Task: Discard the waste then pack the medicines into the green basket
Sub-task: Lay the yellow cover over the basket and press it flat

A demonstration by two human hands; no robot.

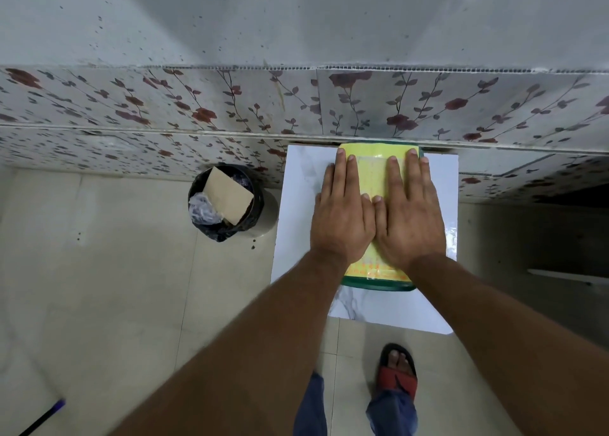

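A green basket (379, 285) stands on a small white marble-patterned table (303, 185), against the wall. A yellow lid or sheet (372, 175) lies over its top, so whatever is inside is hidden. My left hand (341, 215) and my right hand (408, 215) lie flat side by side on the yellow cover, fingers stretched out and pointing at the wall, thumbs touching. Neither hand grips anything. On the floor to the left is a black-lined bin (227, 201) with a brown cardboard piece (227, 195) and crumpled clear plastic (202, 210) in it.
A wall of floral tiles (197, 112) runs right behind the table and bin. Beige floor tiles (99, 271) spread to the left. My foot in a red and black sandal (397, 369) stands below the table. A dark stick with a purple tip (43, 417) lies bottom left.
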